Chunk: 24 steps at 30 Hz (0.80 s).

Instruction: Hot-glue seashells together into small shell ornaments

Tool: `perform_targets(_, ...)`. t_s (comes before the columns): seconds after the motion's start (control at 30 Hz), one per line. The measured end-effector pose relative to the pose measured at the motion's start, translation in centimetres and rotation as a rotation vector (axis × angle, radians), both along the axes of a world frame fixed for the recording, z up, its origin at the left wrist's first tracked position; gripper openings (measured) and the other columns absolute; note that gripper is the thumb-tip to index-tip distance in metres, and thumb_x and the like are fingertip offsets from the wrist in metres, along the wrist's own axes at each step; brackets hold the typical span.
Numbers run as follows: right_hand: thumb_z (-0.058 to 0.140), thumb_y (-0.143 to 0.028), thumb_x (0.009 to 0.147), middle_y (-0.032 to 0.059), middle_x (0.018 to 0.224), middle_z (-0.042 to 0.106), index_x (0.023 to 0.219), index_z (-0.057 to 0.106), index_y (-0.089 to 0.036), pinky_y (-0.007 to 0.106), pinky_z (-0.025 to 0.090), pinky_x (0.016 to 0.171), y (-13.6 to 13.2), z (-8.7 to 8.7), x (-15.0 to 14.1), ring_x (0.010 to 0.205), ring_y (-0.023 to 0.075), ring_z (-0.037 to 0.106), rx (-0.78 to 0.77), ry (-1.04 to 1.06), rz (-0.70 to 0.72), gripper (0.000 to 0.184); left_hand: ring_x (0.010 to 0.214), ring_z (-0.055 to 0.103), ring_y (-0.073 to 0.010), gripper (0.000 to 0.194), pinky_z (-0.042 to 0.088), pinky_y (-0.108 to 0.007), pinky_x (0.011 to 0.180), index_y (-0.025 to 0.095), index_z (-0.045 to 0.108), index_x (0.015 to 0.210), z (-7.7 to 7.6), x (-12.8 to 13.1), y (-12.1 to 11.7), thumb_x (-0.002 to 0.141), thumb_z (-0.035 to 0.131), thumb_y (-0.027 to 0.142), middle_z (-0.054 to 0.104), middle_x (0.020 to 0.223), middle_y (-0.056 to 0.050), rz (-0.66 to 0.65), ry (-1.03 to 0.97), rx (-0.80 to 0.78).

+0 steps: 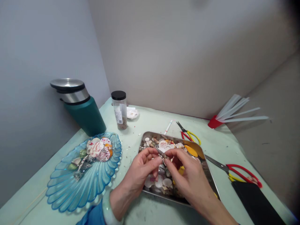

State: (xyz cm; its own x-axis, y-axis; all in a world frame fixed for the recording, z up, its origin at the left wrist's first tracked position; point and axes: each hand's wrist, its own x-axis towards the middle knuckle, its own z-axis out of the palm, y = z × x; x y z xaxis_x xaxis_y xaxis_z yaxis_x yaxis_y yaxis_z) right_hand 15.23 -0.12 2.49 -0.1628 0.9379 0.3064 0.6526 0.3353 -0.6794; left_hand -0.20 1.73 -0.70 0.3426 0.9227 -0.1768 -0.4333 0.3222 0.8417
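Observation:
My left hand [140, 172] and my right hand [187, 175] meet over a metal tray [212, 179] filled with several seashells. Both pinch one small dark, elongated shell [161, 153] between their fingertips, a little above the tray's shells. A blue shell-shaped glass dish [70, 184] lies to the left of my left hand and carries several patterned shells [98, 149] at its far end. My left wrist wears a pale bangle [106, 206].
A teal flask with a steel lid [79, 104] stands at the back left, next to a clear jar with a black cap [120, 109]. Small scissors [191, 135], a white pen [168, 126], larger red-handled scissors [234, 173], a black case [255, 204] and a red holder of white sticks [232, 114] lie right.

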Motion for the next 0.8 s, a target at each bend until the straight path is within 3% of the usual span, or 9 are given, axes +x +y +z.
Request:
perform_targets(0.17, 0.054, -0.024, 0.090, 0.0027, 0.090, 0.059, 0.103, 0.052, -0.022, 0.033, 0.043, 0.066, 0.1, 0.4, 0.5, 0.070, 0.0169, 0.056, -0.050, -0.099, 0.019, 0.013, 0.044, 0.045, -0.0058, 0.031, 0.040, -0.018, 0.044, 0.016, 0.058, 0.094, 0.2, 0.1, -0.1, 0.073, 0.075, 0.033, 0.052, 0.062, 0.006, 0.072, 0.068, 0.034)
perform_targets(0.33, 0.054, -0.027, 0.091, 0.0048, 0.105, 0.056, 0.110, 0.050, -0.024, 0.035, 0.046, 0.074, 0.2, 1.5, 1.9, 0.082, 0.0189, 0.057, -0.080, -0.122, 0.050, 0.020, 0.056, 0.050, -0.0088, 0.034, 0.042, -0.019, 0.047, 0.016, 0.064, 0.098, 0.5, 0.2, -0.2, 0.070, 0.077, 0.031, 0.057, 0.076, 0.002, 0.139, 0.198, 0.106)
perform_targets(0.57, 0.048, -0.026, 0.093, 0.0048, 0.101, 0.060, 0.101, 0.057, -0.023, 0.033, 0.047, 0.076, 0.3, 2.6, 3.1, 0.089, 0.0196, 0.059, 0.052, -0.092, 0.026, 0.012, 0.074, 0.052, -0.0135, 0.029, 0.045, -0.022, 0.066, 0.018, 0.066, 0.102, 0.5, 0.2, -0.4, 0.074, 0.073, 0.026, 0.055, 0.084, -0.001, 0.194, 0.289, 0.189)
perform_targets(0.8, 0.047, -0.017, 0.093, 0.0049, 0.095, 0.063, 0.092, 0.061, -0.021, 0.032, 0.048, 0.075, 0.5, 2.5, 3.0, 0.084, 0.0186, 0.061, 0.087, -0.108, 0.040, 0.015, 0.083, 0.053, -0.0173, 0.028, 0.043, -0.025, 0.073, 0.019, 0.065, 0.103, 0.2, -0.1, -0.6, 0.078, 0.071, 0.029, 0.059, 0.091, -0.004, 0.097, 0.186, 0.232)
